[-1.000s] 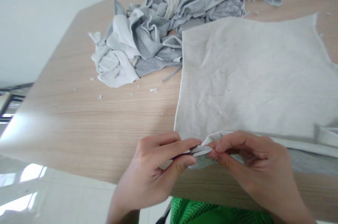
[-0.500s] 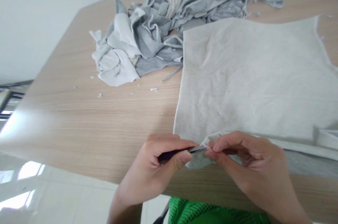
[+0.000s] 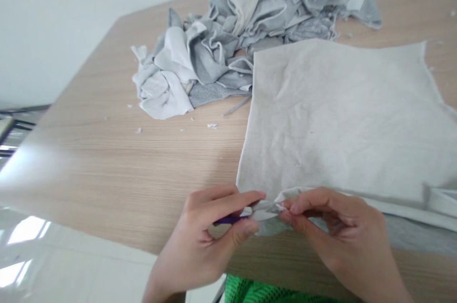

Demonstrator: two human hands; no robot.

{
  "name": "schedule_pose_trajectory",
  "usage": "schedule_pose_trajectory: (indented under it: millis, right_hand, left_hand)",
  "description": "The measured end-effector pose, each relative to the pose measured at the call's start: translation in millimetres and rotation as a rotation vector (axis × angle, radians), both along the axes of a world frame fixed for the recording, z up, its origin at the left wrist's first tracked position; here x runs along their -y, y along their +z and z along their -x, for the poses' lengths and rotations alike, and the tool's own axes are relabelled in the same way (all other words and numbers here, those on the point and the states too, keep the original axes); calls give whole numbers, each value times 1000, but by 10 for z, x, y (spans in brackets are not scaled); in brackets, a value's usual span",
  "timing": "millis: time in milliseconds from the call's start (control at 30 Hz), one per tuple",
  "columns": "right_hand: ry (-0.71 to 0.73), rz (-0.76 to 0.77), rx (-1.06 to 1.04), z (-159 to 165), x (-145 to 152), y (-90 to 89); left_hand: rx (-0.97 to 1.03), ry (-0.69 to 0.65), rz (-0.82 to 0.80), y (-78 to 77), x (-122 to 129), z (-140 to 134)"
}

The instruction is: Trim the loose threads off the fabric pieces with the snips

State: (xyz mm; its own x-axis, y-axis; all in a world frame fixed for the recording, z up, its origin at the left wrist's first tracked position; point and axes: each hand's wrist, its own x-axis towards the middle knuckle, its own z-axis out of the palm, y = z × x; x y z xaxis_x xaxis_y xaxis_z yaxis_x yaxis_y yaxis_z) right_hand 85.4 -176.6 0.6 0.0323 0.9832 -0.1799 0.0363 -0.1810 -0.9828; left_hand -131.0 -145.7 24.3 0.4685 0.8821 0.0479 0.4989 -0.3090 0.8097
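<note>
My left hand (image 3: 209, 236) is closed around small purple-handled thread snips (image 3: 263, 213). The two blades stand apart, their tips at the folded edge of a pale beige cloth (image 3: 342, 112). Right beside those tips, my right hand (image 3: 344, 229) pinches the cloth's edge between thumb and forefinger. The cloth lies spread on the table, with its near edge turned up and a grey side showing beneath. Whether a thread runs between the blades is too small to tell.
A heap of grey and white cloth pieces (image 3: 214, 55) lies at the back of the wooden table (image 3: 143, 165). Small white scraps (image 3: 212, 126) are scattered in front of it. The table's near edge runs under my hands, with green mesh fabric (image 3: 264, 291) below.
The snips have opened: their blades were together and now stand apart, with my left fingers spread wider. My right hand keeps its pinch. The whole view has shifted slightly.
</note>
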Motion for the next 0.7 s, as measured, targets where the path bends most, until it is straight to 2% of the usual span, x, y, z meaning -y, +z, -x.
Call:
schedule_pose_trajectory:
  millis: [233, 467, 700]
  right_hand:
    - [-13, -97, 65, 0, 13, -27]
    - [12, -29, -8, -18, -3, 10]
    - [40, 2, 10, -39, -16, 26]
  left_hand:
    - [-118, -67, -101, 59, 0, -97]
    - [-103, -92, -133, 56, -12, -96]
    - [-120, -146, -136, 52, -55, -71]
